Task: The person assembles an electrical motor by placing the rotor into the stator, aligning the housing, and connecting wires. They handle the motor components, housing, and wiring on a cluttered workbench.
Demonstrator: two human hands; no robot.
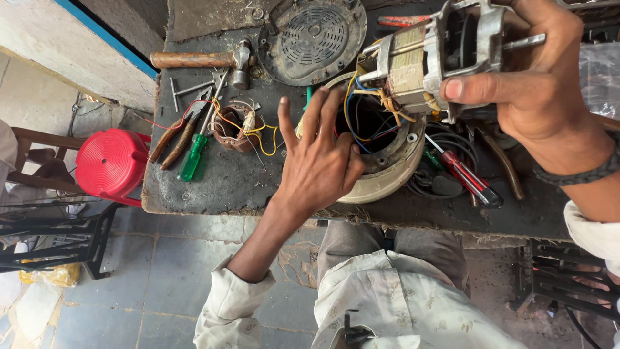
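Cluttered dark worktop (245,184): right hand (539,77) grip clamps electric motor (429,55) above cream housing (381,181); left hand (320,161) fingers spread wide, holding nothing, by housing.

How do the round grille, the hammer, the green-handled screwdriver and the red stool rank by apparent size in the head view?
1. Round grille
2. Hammer and red stool: look alike, and the stool sits farther below, so unsure
3. Green-handled screwdriver

Your left hand (320,161) and right hand (549,77) are bare. You wear a cream patterned shirt (400,304), sleeves pushed up, grey trousers (387,245) and a dark braided wristband (581,173).
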